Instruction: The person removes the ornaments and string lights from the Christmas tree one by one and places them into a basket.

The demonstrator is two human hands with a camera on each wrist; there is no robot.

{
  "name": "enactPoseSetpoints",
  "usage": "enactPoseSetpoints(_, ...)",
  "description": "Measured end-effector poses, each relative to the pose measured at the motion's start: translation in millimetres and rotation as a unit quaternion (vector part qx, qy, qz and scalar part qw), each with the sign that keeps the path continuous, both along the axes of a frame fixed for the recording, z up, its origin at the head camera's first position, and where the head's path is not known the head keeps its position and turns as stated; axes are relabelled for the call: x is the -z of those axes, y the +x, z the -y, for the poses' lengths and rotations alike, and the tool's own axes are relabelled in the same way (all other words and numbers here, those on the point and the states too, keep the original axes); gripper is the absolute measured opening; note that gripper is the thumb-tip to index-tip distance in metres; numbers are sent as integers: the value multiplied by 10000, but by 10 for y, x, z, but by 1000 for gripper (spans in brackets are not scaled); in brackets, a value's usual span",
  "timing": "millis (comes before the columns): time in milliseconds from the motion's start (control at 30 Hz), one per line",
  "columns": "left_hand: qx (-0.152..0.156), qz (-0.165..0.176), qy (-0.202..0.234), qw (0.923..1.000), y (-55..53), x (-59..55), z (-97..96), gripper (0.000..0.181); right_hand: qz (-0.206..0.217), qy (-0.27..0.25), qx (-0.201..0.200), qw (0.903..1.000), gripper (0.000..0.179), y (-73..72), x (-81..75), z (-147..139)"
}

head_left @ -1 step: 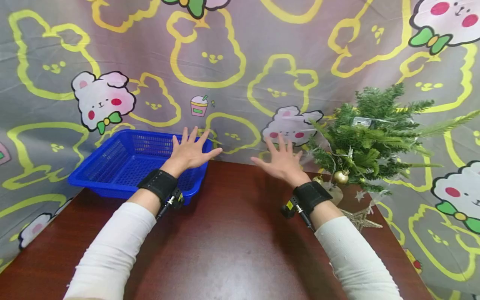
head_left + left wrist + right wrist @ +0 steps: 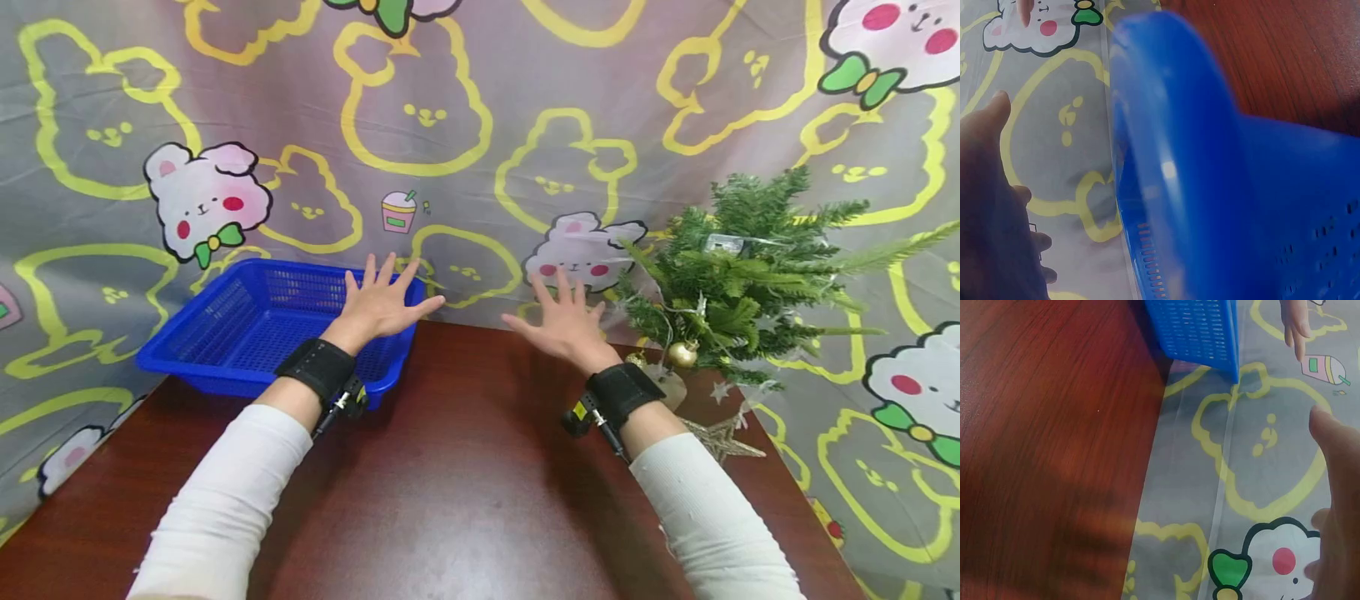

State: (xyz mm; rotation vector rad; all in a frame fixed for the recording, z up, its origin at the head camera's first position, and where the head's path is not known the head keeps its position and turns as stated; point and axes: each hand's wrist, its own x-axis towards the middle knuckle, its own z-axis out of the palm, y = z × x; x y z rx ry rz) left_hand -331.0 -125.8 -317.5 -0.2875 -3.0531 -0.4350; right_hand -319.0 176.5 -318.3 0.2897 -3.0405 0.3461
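My left hand (image 2: 381,307) is held out palm down with its fingers spread, over the right side of a blue plastic basket (image 2: 217,379). Nothing is in its grasp. The basket's rim (image 2: 1179,156) looms large in the left wrist view, beside that hand. Fingers also spread, my right hand (image 2: 567,327) hovers above the table's back edge and holds nothing. Just right of it stands a small artificial Christmas tree (image 2: 742,283) with a gold ball ornament (image 2: 682,354) hanging low on it. A glittery gold star (image 2: 722,439) lies by the tree, partly behind the right forearm.
The dark red-brown wooden table (image 2: 450,467) spans the space between the forearms. A grey cloth (image 2: 450,200) with yellow outlines and white rabbits hangs right behind it. The tree's base (image 2: 672,390) is partly covered by the right wrist strap (image 2: 624,393).
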Motion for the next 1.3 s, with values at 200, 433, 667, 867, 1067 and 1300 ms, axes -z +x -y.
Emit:
enactPoseSetpoints(200,-13,24,-35,10000,12,15,40,93,98,18,-59,9999,98,4,-8,-5)
enactPoseSetpoints(433,-30,-148,15,9999,44,-18,72,95,-10,44,-94,9999,98,63,-75,-33)
enactPoseSetpoints(667,156,-263,185,9994,142,-102,80,94,-150,-5,-247,9996,98,194,-175,-19)
enactPoseSetpoints(867,360,-65,382,9986,220,-123,123,90,-480,29,-609,9970,93,433,-342,-23)
enactPoseSetpoints(1067,616,256,652,9956,290,-59,230,81,-821,-64,-1311,9879,79,884,-531,-92)
enactPoseSetpoints(1300,1111,321,775,9903,406,50,298,64,-1435,-779,-2075,9645,45,1484,-715,-418)
